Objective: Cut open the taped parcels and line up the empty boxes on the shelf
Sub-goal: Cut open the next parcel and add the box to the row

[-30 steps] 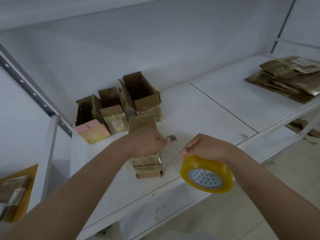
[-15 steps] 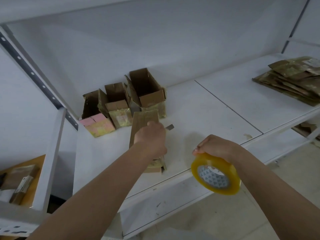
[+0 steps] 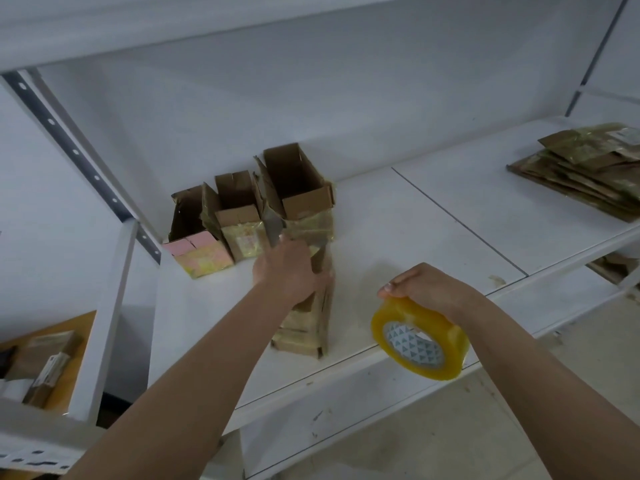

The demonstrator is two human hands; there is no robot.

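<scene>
White shelf (image 3: 398, 220) carrying three opened boxes (image 3: 298, 188) in a row.
Left hand (image 3: 287, 271) is gripping a taped parcel (image 3: 308, 323); right hand (image 3: 426, 289) is gripping a yellow tape roll (image 3: 419, 337).

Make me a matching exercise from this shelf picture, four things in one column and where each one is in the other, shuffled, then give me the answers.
Things:
1. tape roll
2. pink-topped box
3. flattened cardboard stack
4. long box

Places:
A. far right of the shelf
B. under the left hand, shelf front
C. left end of the open-box row
D. hanging from the right hand

Pairs: 1-D, 2-C, 3-A, 4-B
</scene>
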